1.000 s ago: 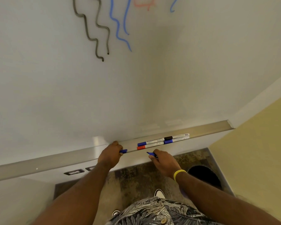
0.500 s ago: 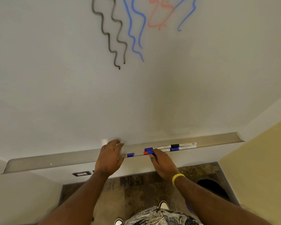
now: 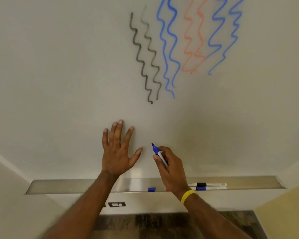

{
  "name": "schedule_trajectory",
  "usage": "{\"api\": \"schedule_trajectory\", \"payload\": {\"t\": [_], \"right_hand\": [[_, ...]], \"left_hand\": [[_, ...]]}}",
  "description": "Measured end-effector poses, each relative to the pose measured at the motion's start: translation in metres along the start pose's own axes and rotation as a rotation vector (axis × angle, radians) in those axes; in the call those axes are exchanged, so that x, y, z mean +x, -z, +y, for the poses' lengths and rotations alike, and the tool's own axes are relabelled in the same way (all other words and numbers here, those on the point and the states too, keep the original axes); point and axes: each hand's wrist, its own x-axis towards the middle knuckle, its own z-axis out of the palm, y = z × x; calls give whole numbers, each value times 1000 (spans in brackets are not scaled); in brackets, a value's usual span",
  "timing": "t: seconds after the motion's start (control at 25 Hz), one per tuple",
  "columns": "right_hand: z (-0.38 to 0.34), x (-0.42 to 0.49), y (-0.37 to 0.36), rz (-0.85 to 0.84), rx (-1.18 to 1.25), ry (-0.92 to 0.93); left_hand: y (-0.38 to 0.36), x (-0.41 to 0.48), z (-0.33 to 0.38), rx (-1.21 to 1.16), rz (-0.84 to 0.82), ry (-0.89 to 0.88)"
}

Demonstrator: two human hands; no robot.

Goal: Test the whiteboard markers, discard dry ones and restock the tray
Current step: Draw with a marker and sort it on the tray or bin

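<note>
- Right hand (image 3: pixel 171 168) pinches the uncapped blue marker (image 3: pixel 158 153) between thumb and fingers, low on the whiteboard (image 3: pixel 59 83) and above the tray (image 3: pixel 76 186).
- Left hand (image 3: pixel 116 152), at the marker's 9 o'clock, lies flat with fingers spread and holds nothing.
- Risk: the loose blue cap (image 3: pixel 151 189), at 6 o'clock on the tray, could roll off. A bare tip may then dry out.
- Long axis runs 11 to 5, tip toward 11. I cannot tell whether it touches the board.

The tray (image 3: pixel 76 185) runs along the foot of the whiteboard (image 3: pixel 59 83). Above it the left grip (image 3: pixel 116 152) spreads before the board, and just to its right the right grip (image 3: pixel 171 168) holds a marker (image 3: pixel 158 153) tip-up. In the tray a loose cap (image 3: pixel 152 189) sits between the wrists, and two markers (image 3: pixel 212 184) lie side by side right of the right wrist. Wavy lines (image 3: pixel 171 49) stand higher up
</note>
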Motion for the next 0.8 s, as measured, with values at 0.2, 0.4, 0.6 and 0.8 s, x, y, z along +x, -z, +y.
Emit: {"api": "schedule_trajectory", "payload": {"t": [0.2, 0.4, 0.6, 0.8], "right_hand": [[-47, 27, 4, 60, 161, 164], [-97, 58, 12, 96, 218, 333], [-143, 86, 25, 27, 295, 530], [-180, 120, 16, 191, 147, 692]], "left_hand": [[34, 90, -29, 39, 249, 7], [69, 155, -43, 26, 396, -6], [86, 188, -58, 59, 460, -35], [80, 186, -60, 104, 479, -44]]}}
